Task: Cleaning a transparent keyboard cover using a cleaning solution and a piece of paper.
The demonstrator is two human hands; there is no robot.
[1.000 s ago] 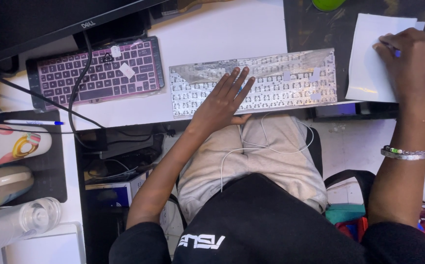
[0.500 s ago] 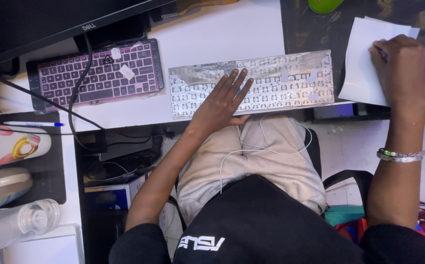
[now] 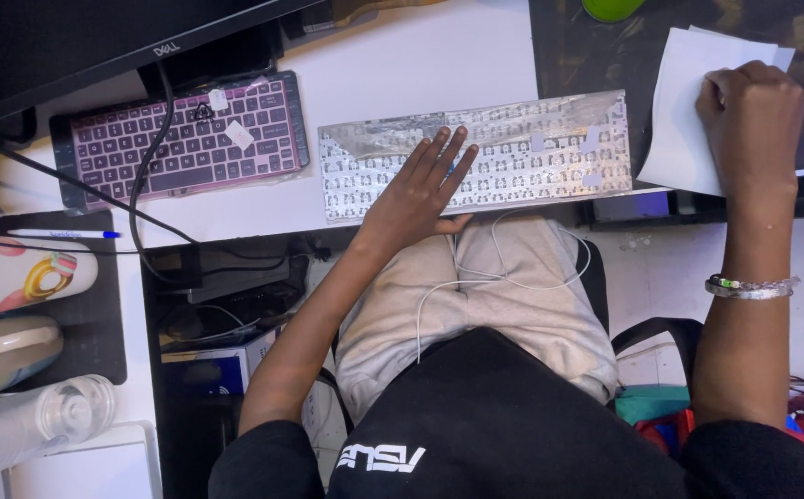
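A white desk (image 3: pixel 448 65) fills the upper part of the view, with a dark monitor (image 3: pixel 79 37) at its far left corner. On the right side lies a dark mat (image 3: pixel 587 55), and a green object (image 3: pixel 613 8) is at its top edge. In the middle, a silver keyboard frame (image 3: pixel 531 152) without keycaps lies along the front edge of the desk. To its left there is a smaller pink keyboard (image 3: pixel 180 139), and a black cable (image 3: pixel 148 176) crosses over it. The left hand (image 3: pixel 420 189) rests flat on the silver frame, fingers stretched and a little spread, holding nothing. A white sheet of paper (image 3: pixel 684 111) lies partly on the mat. The right hand (image 3: pixel 753 115) is closed in a fist on this paper; I cannot tell if it pinches something. A bracelet (image 3: pixel 751 287) is on the right wrist.
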